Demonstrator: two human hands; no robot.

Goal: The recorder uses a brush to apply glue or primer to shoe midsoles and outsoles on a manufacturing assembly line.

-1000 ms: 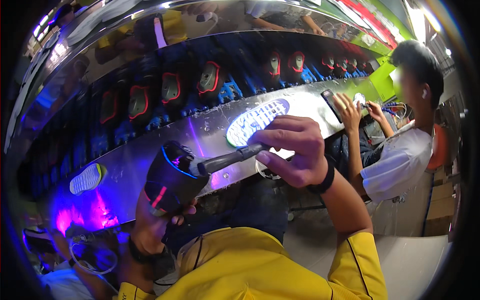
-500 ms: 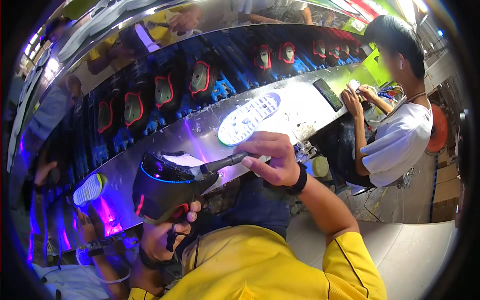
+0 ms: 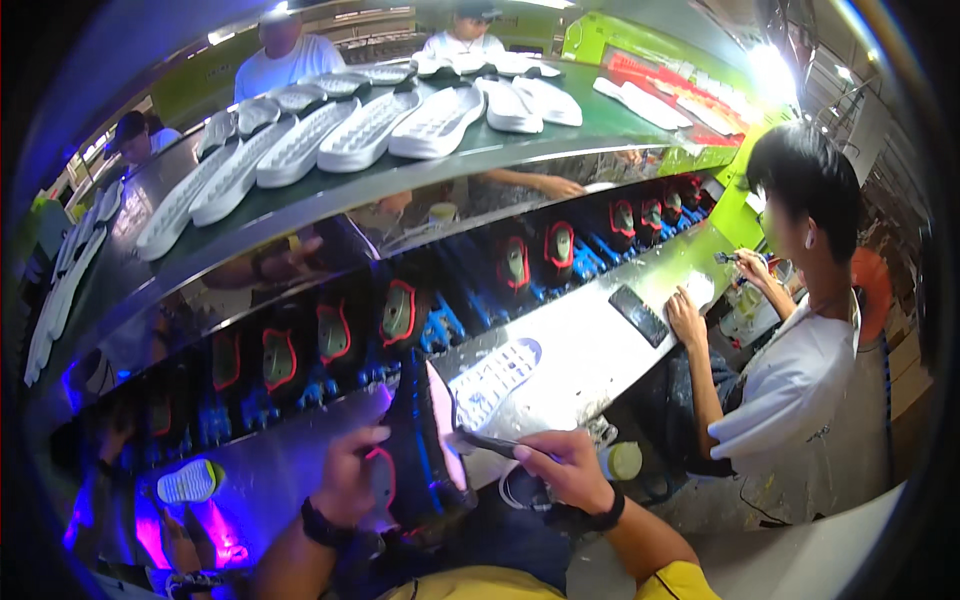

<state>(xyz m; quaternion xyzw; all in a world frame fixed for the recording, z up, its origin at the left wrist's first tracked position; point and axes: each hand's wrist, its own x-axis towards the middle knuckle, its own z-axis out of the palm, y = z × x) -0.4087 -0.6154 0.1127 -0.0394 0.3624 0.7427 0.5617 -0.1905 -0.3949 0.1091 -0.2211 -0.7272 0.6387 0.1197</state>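
A dark shoe upper with a red-edged opening stands steeply tilted in front of me. My left hand is closed around its opening side. Its pale pink bottom faces right. My right hand pinches a dark-handled brush, whose tip is at that bottom; the exact contact is blurred. Just beyond the upper, a white-and-blue shoe sole lies on the metal bench.
Dark uppers with red-edged openings stand in a row on a blue rack. Above is a shelf with several white soles. A phone, a yellowish pot and a co-worker are at right. Another sole lies left.
The upper has turned from lying level to a steep tilt, its bottom now facing right. The brush has moved lower with my right hand. My view has risen, showing the shelf of soles.
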